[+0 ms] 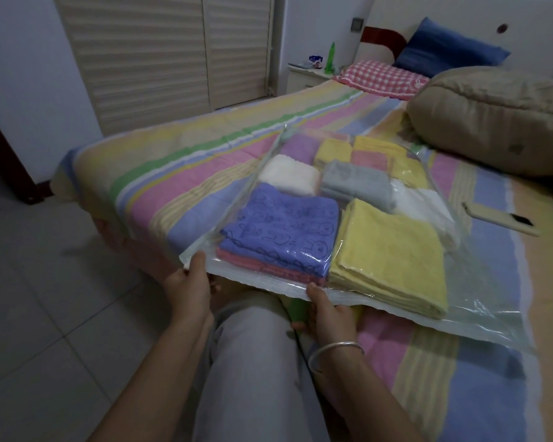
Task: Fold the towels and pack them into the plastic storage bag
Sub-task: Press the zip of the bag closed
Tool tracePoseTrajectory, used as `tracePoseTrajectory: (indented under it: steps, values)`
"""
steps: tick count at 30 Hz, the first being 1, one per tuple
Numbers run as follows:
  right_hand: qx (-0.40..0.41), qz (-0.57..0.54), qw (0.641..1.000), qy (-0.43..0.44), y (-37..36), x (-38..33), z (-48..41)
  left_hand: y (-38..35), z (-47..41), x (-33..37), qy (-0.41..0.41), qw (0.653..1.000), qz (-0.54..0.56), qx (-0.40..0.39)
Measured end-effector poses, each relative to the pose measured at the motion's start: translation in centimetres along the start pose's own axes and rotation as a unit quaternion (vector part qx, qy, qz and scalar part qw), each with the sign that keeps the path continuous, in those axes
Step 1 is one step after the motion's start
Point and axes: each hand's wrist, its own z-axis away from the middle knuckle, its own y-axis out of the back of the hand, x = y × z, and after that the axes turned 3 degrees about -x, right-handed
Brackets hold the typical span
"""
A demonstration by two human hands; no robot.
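The clear plastic storage bag (479, 317) lies on the striped bed, its near edge lifted off the mattress. Inside it sit several folded towels: a blue patterned one (284, 231) on a pink one (253, 263), a big yellow one (390, 253), a grey one (355, 183), a white one (288, 173), more yellow and purple ones behind. My left hand (189, 282) pinches the bag's near left corner, thumb on top. My right hand (328, 311) pinches the bag's near edge at the middle, thumb on top and fingers underneath.
A phone (498, 218) lies on the bed (179, 173) to the right of the bag. A rolled beige quilt (492, 116) and pillows fill the far right. My knee in grey trousers (253, 346) is under the bag's edge. Tiled floor lies to the left.
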Motion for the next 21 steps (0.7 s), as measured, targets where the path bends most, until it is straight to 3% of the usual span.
tracePoseTrajectory:
  steps: [8,14,18,21]
  values:
    - [0.000,-0.011,1.000,0.000,-0.1,-0.2,0.1,0.7,-1.1,0.2,0.013,0.997,-0.069,-0.022]
    - [-0.011,0.000,1.000,0.000,-0.1,-0.3,0.8,0.7,0.6,0.4,0.057,0.996,-0.058,-0.048]
    - [-0.083,0.016,0.996,-0.029,0.7,-1.4,2.5,-0.3,5.2,0.0,0.107,0.962,-0.163,-0.193]
    - [-0.213,0.228,0.950,-0.014,2.6,-4.0,3.4,-2.3,8.4,1.9,0.098,0.872,-0.301,-0.373]
